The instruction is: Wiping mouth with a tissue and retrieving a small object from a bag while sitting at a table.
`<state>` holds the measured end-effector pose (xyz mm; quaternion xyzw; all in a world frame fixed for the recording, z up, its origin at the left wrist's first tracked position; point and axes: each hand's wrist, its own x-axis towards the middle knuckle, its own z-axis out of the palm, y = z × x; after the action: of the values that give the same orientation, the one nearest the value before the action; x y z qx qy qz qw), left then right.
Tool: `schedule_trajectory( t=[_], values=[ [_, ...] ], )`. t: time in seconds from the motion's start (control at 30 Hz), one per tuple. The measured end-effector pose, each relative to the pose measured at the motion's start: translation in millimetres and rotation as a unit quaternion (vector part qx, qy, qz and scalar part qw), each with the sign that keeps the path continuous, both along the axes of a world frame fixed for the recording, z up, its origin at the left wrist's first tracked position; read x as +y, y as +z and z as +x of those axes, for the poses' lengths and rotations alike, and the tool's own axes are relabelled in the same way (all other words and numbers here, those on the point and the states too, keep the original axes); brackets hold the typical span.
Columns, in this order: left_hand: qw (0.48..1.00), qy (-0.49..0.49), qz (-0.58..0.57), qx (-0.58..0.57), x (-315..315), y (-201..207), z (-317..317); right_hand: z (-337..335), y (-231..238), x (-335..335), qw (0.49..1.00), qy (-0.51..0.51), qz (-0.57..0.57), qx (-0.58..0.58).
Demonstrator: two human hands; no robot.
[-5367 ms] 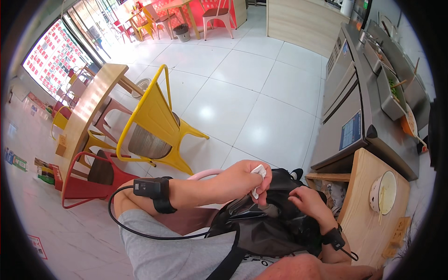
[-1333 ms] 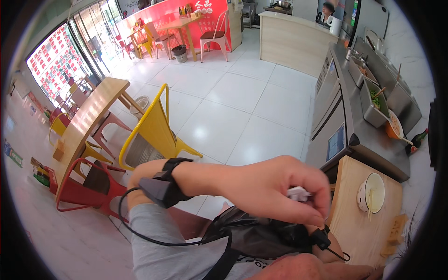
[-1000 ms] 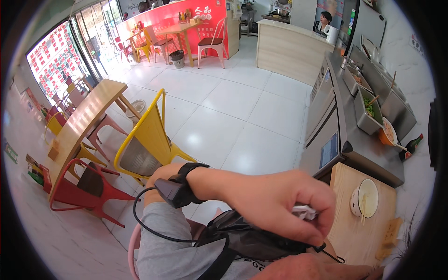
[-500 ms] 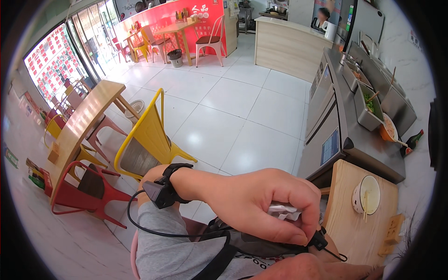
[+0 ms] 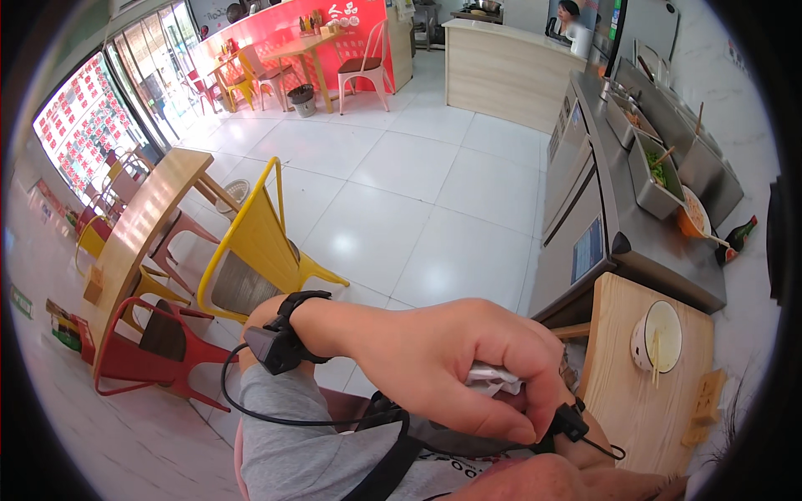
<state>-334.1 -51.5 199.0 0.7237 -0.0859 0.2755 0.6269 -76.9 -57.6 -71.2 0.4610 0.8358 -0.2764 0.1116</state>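
My left hand (image 5: 455,363) is in the lower middle, with its fingers curled round a crumpled white tissue (image 5: 494,378). Part of the tissue shows between thumb and forefinger. A black band with a small device (image 5: 280,344) circles my left wrist, and a black cable runs from it. My right forearm (image 5: 591,447) shows behind the left hand, with another black device (image 5: 571,421) at its wrist. The right hand itself is mostly hidden, so its fingers cannot be made out. Closest on the right stands a white bowl (image 5: 644,355) with chopsticks (image 5: 657,355) in it.
The bowl is on a wooden table (image 5: 622,409), beside a wooden block (image 5: 704,407). Beyond it, a steel counter (image 5: 643,250) carries food trays (image 5: 656,179). A yellow chair (image 5: 251,242), a red chair (image 5: 163,346) and a long table (image 5: 154,221) stand left. Someone (image 5: 565,23) is behind the far counter.
The view has shifted slightly, and surroundings sit a little further left. My left hand stays closed on the tissue, a bit further left in the picture.
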Motion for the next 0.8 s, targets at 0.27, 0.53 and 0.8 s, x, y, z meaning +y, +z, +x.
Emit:
schedule_trajectory(
  t=[0.27,0.53,0.8],
  values=[
    [1.0,-0.004,-0.018,0.019,-12.0,1.5,-4.3,0.3,-1.9,-4.6,1.0,0.005,0.003,0.005],
    [0.999,0.022,0.029,0.022,-18.5,2.5,-5.3,1.1,-3.7,-6.2,1.0,0.008,0.003,-0.003],
    [0.996,0.027,0.09,0.007,-15.7,5.8,-6.2,1.6,-4.6,-7.0,1.0,-0.001,0.008,0.006]
  ],
)
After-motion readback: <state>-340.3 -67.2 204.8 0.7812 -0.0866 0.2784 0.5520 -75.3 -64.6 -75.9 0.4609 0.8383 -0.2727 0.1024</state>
